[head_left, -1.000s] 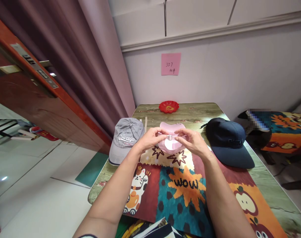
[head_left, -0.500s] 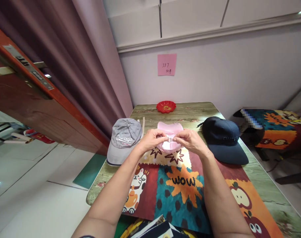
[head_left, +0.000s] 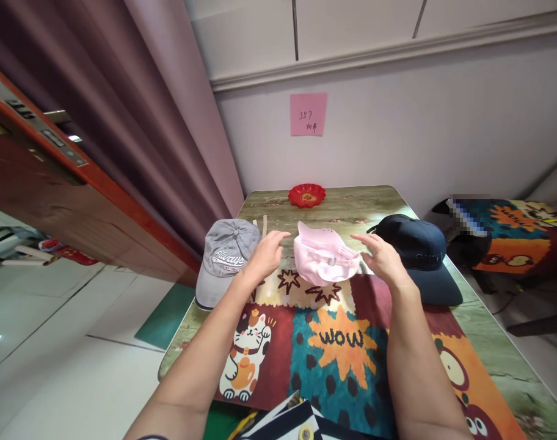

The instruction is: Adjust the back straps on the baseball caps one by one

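Note:
A pink baseball cap [head_left: 322,269] lies in the middle of the table, its brim toward the wall and its back strap and buckle facing me. Just left of it, apart from the cap, my left hand [head_left: 270,252] is held with its fingers stretched out. My right hand [head_left: 380,253] hovers at the cap's right side, fingers extended and holding nothing. A grey cap [head_left: 230,247] with white lettering sits behind my left hand. To the right of my right hand stands a dark navy cap [head_left: 418,253], partly hidden by that hand.
A red scalloped dish [head_left: 307,195] is near the table's far edge. Under the caps spreads a colourful printed mat [head_left: 336,360]. A pink note [head_left: 308,115] is stuck on the wall. At left are a wooden door [head_left: 77,195] and a purple curtain [head_left: 168,122].
Both hands have let go of the pink cap's back strap and moved apart, left and right. The cap now rests slightly turned, with its strap and buckle in plain view.

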`<action>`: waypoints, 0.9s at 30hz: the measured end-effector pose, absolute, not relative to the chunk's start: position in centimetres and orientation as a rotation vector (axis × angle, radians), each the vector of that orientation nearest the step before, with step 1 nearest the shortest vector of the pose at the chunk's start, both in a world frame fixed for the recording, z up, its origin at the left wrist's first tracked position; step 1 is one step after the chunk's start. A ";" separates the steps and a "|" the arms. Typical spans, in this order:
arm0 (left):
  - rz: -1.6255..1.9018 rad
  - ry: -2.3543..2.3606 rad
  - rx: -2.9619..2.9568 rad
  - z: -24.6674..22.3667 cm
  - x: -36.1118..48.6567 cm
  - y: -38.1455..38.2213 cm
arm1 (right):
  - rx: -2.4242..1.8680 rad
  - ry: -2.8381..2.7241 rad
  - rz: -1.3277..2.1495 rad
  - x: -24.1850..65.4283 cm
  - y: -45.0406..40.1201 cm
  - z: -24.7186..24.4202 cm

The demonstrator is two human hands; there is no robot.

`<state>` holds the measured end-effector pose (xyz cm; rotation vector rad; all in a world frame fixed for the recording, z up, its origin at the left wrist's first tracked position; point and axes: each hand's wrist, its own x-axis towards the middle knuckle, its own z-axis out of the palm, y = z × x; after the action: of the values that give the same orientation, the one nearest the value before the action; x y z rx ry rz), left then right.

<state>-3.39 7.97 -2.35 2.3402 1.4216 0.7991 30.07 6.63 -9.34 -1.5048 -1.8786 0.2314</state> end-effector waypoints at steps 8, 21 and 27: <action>0.425 1.124 2.578 -3.1 -2.0 10.6 | -1.426 -2.108 0.440 30.0 8.2 -14.1; 0.872 0.649 1.530 1.5 -3.5 12.2 | -0.901 -1.338 1.232 27.7 6.1 -5.8; 1.126 0.520 0.826 0.0 -1.9 10.5 | -0.527 -0.629 1.506 23.0 5.5 -3.3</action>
<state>-1.88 10.48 -0.02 0.8260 0.5201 1.1258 22.99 5.50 -3.31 -0.5269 -0.6292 1.5063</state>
